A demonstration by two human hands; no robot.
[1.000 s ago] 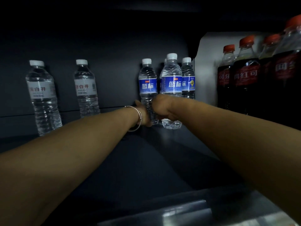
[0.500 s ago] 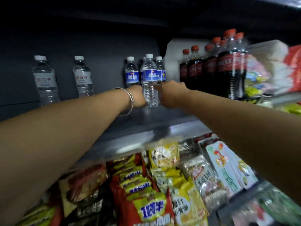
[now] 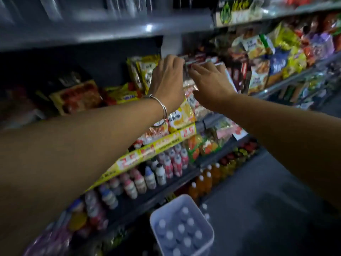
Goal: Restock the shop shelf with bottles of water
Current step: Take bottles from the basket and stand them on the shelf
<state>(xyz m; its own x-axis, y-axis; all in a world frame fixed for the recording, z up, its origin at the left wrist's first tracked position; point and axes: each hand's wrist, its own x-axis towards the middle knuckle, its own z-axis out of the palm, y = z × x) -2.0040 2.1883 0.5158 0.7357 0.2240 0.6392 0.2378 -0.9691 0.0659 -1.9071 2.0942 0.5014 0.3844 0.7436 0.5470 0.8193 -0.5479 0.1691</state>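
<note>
Hands: left hand [image 3: 167, 81] and right hand [image 3: 212, 84] hold nothing, fingers loose.
Bottles: water bottles [image 3: 181, 230] stand upright in the crate [image 3: 206, 209], at 6 o'clock.

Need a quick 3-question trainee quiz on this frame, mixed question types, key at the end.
1. True or false: the white crate on the floor holds capped bottles standing upright.
2. Which wrist wears the silver bangle? A) left B) right C) both
3. Fill in: the left hand and the right hand are both raised in front of a shelf of snack ____.

Key
1. True: white caps show from above inside the crate.
2. A: the bangle sits on the left wrist only.
3. Packets. Neither hand holds a water bottle; whether the fingers grip a packet is hidden.
</note>
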